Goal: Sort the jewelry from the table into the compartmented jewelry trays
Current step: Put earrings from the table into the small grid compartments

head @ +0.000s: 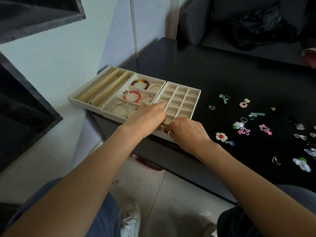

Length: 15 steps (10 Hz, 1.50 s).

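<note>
Three cream jewelry trays stand side by side at the black table's left edge. The grid tray (196, 100) has many small square cells that look bare. The middle tray (130, 83) holds red and dark bead bracelets (135, 95). The long-slot tray (89, 88) holds chains. My left hand (147, 117) and my right hand (186, 130) meet over the near corner of the grid tray, fingers curled around a small pinkish-white piece (163, 130) that is mostly hidden. Loose earrings and rings (244, 127) lie scattered on the table to the right.
A white flower piece with a red centre (221, 136) lies closest to my right hand. A dark sofa with a black bag (259, 26) stands behind the table. Tiled floor, a pink object (147, 164) under the table and my white shoe (130, 218) are below.
</note>
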Tool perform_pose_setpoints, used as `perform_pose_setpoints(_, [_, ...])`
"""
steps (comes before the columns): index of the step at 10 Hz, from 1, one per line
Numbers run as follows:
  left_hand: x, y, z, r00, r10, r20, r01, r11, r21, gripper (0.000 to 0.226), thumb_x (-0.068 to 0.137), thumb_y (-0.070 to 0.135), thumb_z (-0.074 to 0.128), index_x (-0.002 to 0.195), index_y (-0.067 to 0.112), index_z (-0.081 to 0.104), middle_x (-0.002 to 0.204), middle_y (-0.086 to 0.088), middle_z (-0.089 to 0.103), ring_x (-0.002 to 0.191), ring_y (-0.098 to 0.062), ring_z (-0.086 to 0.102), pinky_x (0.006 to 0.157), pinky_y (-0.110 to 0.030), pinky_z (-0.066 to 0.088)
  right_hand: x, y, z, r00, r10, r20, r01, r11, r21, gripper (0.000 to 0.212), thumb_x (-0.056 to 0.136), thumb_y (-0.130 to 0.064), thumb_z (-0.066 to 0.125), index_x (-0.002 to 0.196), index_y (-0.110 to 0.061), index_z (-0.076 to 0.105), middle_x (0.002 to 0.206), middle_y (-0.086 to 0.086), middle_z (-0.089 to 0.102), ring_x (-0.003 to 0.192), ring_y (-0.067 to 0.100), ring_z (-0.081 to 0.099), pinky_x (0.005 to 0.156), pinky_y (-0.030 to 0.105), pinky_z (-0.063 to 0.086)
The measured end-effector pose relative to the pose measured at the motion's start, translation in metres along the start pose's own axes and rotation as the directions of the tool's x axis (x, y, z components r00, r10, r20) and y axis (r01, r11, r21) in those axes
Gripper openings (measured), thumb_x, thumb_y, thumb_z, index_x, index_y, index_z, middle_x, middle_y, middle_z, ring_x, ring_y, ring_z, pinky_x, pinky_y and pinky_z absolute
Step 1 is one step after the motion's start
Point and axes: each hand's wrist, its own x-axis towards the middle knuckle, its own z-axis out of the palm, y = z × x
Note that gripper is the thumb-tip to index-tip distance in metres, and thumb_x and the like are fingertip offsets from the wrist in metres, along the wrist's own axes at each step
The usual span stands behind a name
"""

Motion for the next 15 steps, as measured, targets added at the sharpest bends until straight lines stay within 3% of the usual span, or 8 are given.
perform_pose_setpoints(1, [0.001, -0.001, 0.000, 0.998, 0.049, -0.026, -0.050, 0.998, -0.034, 0.021, 0.094, 0.001, 0.043, 0.106, 0.002, 0.060, 0.090, -0.002, 0.038, 0.104, -0.031, 0.050, 0.086, -0.046, 0.039, 0.001, 0.000, 0.002, 1.000, 0.016, 0.004, -0.016, 1.000, 0.002, 0.027, 0.099, -0.020, 0.043, 0.117, -0.022, 0.064, 0.105, 0.003, 0.061, 0.091, 0.022, 0.062, 0.065, 0.029, 0.042])
perform_pose_setpoints(3, [0.000, 0.001, 0.003, 0.999, 0.026, -0.027, -0.025, 0.998, 0.055, 0.020, 0.094, 0.004, 0.045, 0.105, 0.005, 0.061, 0.070, 0.013, 0.023, 0.103, -0.027, 0.049, 0.088, -0.044, 0.036, 0.005, 0.001, 0.004, 1.000, 0.016, -0.002, -0.016, 1.000, -0.002, 0.028, 0.100, -0.021, 0.041, 0.114, -0.020, 0.065, 0.102, 0.003, 0.062, 0.088, 0.022, 0.062, 0.063, 0.030, 0.041])
perform_pose_setpoints(4, [0.002, -0.002, 0.010, 0.997, 0.030, -0.066, -0.025, 0.996, 0.086, 0.014, 0.084, 0.000, 0.063, 0.095, 0.009, 0.063, 0.101, 0.003, 0.048, 0.096, -0.019, 0.043, 0.084, -0.036, 0.031, 0.006, 0.000, 0.003, 1.000, 0.008, -0.008, -0.009, 1.000, -0.028, 0.027, 0.099, -0.020, 0.042, 0.114, -0.020, 0.065, 0.104, 0.003, 0.061, 0.087, 0.022, 0.062, 0.064, 0.030, 0.041])
perform_pose_setpoints(5, [0.005, 0.001, 0.007, 0.996, -0.026, -0.082, 0.029, 0.999, 0.028, 0.016, 0.091, 0.003, 0.051, 0.103, 0.006, 0.061, 0.118, -0.007, 0.051, 0.105, -0.024, 0.045, 0.087, -0.040, 0.035, 0.004, -0.002, -0.001, 1.000, -0.010, -0.017, 0.008, 0.994, -0.111, 0.028, 0.097, -0.014, 0.045, 0.119, -0.020, 0.061, 0.107, 0.004, 0.056, 0.078, 0.018, 0.052, 0.063, 0.031, 0.038])
perform_pose_setpoints(7, [0.004, 0.000, 0.010, 0.997, -0.007, -0.078, 0.013, 0.996, 0.087, 0.020, 0.079, 0.001, 0.069, 0.096, 0.010, 0.064, 0.109, -0.003, 0.044, 0.093, -0.017, 0.048, 0.083, -0.037, 0.040, 0.003, -0.003, -0.001, 0.999, -0.032, -0.021, 0.028, 0.985, -0.169, 0.030, 0.097, -0.013, 0.047, 0.123, -0.020, 0.058, 0.110, 0.005, 0.054, 0.083, 0.020, 0.054, 0.063, 0.031, 0.038])
perform_pose_setpoints(12, [0.007, -0.003, 0.012, 0.997, 0.007, -0.073, -0.002, 0.997, 0.074, 0.020, 0.083, 0.002, 0.065, 0.099, 0.014, 0.064, 0.103, -0.003, 0.056, 0.085, -0.018, 0.056, 0.074, -0.032, 0.034, 0.005, 0.003, 0.003, 1.000, 0.014, 0.000, -0.014, 0.999, -0.045, 0.027, 0.097, -0.015, 0.046, 0.116, -0.022, 0.064, 0.105, 0.002, 0.059, 0.088, 0.021, 0.061, 0.065, 0.030, 0.044])
perform_pose_setpoints(14, [0.006, -0.007, 0.013, 0.996, 0.028, -0.086, -0.025, 0.999, 0.031, 0.017, 0.086, 0.004, 0.063, 0.100, 0.014, 0.063, 0.103, -0.003, 0.055, 0.080, -0.016, 0.052, 0.075, -0.033, 0.040, 0.007, 0.008, -0.004, 0.994, 0.099, 0.034, -0.104, 0.973, 0.207, 0.029, 0.096, -0.017, 0.046, 0.117, -0.025, 0.065, 0.111, 0.003, 0.063, 0.089, 0.017, 0.063, 0.075, 0.029, 0.053])
perform_pose_setpoints(15, [0.006, -0.011, 0.013, 0.998, 0.022, -0.063, -0.022, 1.000, -0.001, 0.010, 0.090, 0.009, 0.059, 0.098, 0.013, 0.061, 0.103, -0.005, 0.055, 0.085, -0.021, 0.056, 0.071, -0.031, 0.041, 0.012, 0.017, -0.011, 0.975, 0.212, 0.071, -0.219, 0.835, 0.505, 0.029, 0.094, -0.013, 0.047, 0.117, -0.018, 0.065, 0.116, 0.005, 0.062, 0.076, 0.007, 0.056, 0.059, 0.014, 0.044])
